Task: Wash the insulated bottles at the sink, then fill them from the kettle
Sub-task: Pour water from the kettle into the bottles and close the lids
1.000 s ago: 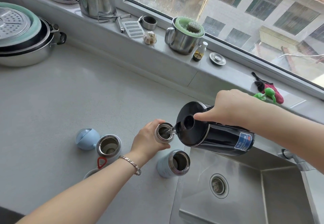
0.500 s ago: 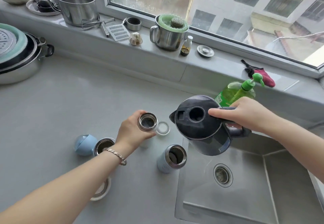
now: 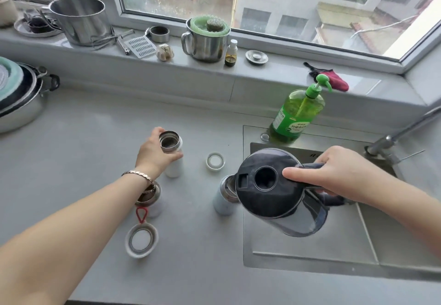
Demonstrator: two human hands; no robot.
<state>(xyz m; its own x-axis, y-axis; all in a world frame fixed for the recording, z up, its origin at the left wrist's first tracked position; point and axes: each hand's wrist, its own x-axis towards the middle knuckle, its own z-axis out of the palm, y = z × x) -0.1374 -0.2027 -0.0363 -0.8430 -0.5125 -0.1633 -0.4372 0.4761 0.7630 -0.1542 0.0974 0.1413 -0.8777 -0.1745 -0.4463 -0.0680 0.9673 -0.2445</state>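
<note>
Now the left hand point(image 3: 155, 155) curls its fingers and thumb round the neck of a white bottle point(image 3: 173, 168), which stands upright and uncapped on the bench point(image 3: 83, 149). The right hand point(image 3: 334, 173) grips the handle of the black kettle point(image 3: 267, 199), thumb stretched flat along the lid, and holds the kettle in the air over the left edge of the sink point(image 3: 346, 240). The kettle's spout end hangs over the open mouth of a pale blue bottle point(image 3: 223, 203) standing just beside the sink. A third open bottle point(image 3: 149, 198) sits partly hidden under the left wrist, with a red loop point(image 3: 141, 214) and a round white cap point(image 3: 142, 240) near it. A smaller cap point(image 3: 215, 161) lies between the white bottle and the kettle. Behind the sink stands a green soap bottle point(image 3: 296, 113), with the tap point(image 3: 405, 128) to its right.
</note>
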